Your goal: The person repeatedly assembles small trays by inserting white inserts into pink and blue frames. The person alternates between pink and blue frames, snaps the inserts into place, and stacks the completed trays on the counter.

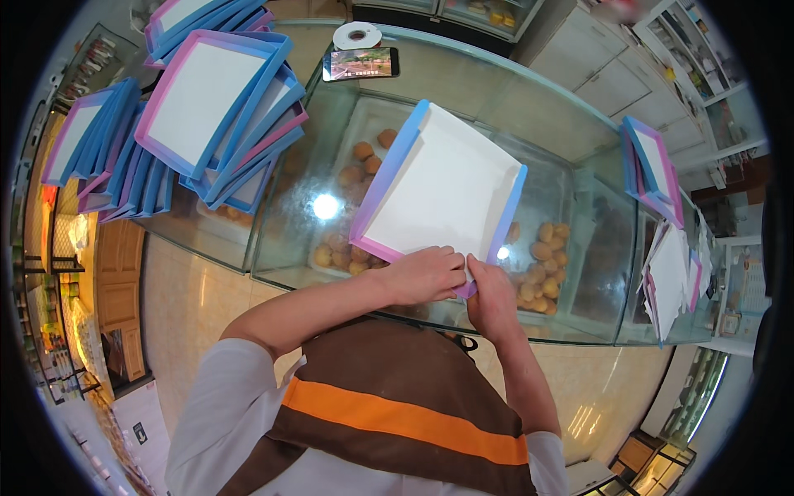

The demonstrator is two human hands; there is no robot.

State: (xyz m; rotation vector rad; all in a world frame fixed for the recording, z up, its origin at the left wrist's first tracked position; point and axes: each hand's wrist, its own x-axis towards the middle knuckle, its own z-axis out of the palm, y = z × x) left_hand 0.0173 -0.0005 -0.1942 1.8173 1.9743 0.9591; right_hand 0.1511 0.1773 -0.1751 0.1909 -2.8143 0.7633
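Box tray (447,186) lay over the glass surface (595,281).
The left hand (422,275) and right hand (493,302) pinched its near corner between their fingers (452,263); uneven pressure there risked creasing or splitting it.

Box corner (467,290) partly behind fingers (447,262)

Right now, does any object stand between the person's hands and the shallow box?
Nothing visible does: the left hand and right hand both pinch the near corner of the shallow box. The phone lies beyond it, out of the way.
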